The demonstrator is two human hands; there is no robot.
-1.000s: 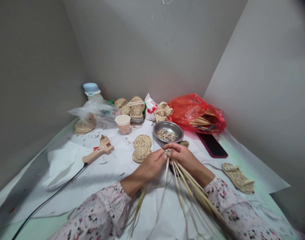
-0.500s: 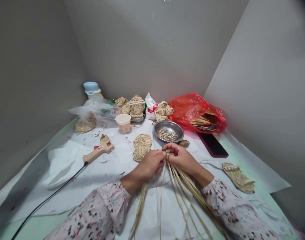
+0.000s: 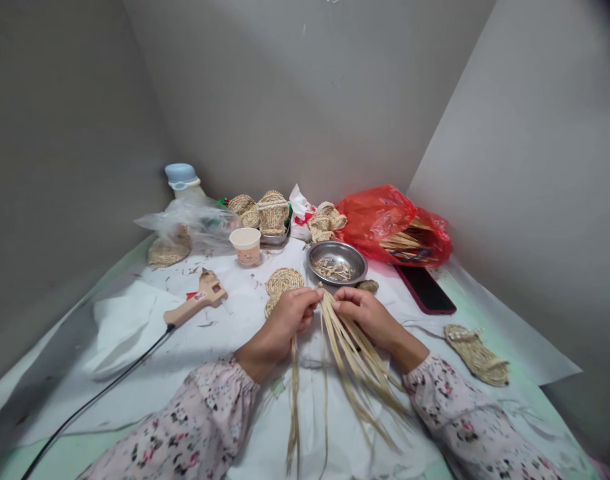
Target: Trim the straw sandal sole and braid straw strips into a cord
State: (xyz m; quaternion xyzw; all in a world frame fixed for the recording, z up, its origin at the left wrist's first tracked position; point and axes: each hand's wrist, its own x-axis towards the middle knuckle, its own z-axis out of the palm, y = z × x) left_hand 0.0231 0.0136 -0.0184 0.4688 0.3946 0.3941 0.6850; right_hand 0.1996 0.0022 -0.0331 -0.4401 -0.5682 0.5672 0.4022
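A bundle of long straw strands (image 3: 352, 353) hangs from a small gathered top end near the middle of the table. My left hand (image 3: 295, 313) pinches that top end, with a few strands trailing below it. On the other side, my right hand (image 3: 367, 313) has its thumb and fingers together at the upper strands, just right of the gathered end. Behind my left hand lies a woven straw sole (image 3: 285, 281), partly covered by the hand. A metal bowl (image 3: 337, 263) with straw scraps stands just beyond both hands.
A glue gun (image 3: 199, 299) with a black cord lies left, near a paper cup (image 3: 246, 247). At right are a phone (image 3: 425, 290), a woven slipper (image 3: 477, 355) and a red bag (image 3: 385, 223) of straw. Behind stand woven pieces (image 3: 273, 213) and a blue-capped bottle (image 3: 183, 179).
The gathered end has moved slightly left and away from me with my left hand. My right hand has separated a little from my left, and the strands are fanned out differently.
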